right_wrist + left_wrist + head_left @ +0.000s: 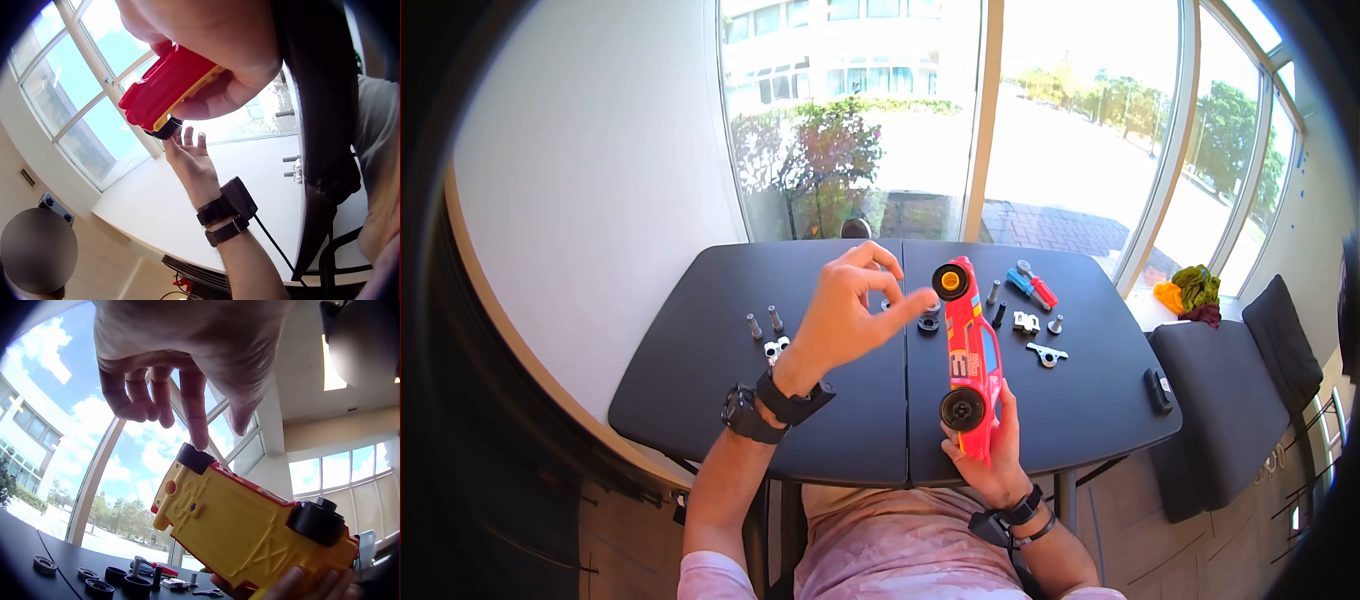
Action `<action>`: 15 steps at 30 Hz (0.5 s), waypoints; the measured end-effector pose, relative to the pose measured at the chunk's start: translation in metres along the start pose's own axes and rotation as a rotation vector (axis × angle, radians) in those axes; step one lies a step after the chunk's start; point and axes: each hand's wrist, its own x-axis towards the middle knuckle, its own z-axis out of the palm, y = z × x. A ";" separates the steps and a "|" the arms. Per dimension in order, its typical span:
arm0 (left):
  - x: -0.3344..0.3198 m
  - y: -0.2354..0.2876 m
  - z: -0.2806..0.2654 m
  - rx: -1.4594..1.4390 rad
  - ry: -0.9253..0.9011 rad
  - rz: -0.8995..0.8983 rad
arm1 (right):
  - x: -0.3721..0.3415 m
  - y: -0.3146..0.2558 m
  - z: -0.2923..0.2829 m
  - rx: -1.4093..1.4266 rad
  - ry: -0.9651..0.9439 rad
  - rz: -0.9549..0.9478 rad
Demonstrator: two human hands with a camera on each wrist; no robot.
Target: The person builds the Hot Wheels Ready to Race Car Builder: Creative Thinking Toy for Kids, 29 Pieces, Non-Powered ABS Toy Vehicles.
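Note:
A red toy race car (974, 335) with a yellow underside (231, 525) is held up on its side above the table. My right hand (997, 455) grips it near one end, fingers curled round the body. Black wheels show at both ends, one with a yellow hub (950, 282). My left hand (850, 315) hangs beside that wheel with loosely bent fingers. In the left wrist view one of its fingertips is right at the black wheel (195, 458), while the thumb stands apart.
The dark table (700, 400) bears a grey bracket (1048, 355), a white block part (1026, 322), black wheel rings (928, 325) and several grey bolts (754, 325). Blue-handled (1022, 283) and red-handled tools (1043, 292) lie at back right, a black object (1158, 391) at the right edge.

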 end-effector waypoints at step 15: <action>-0.017 -0.174 0.098 0.387 -0.371 0.029 | 0.000 -0.001 -0.004 0.022 -0.043 0.011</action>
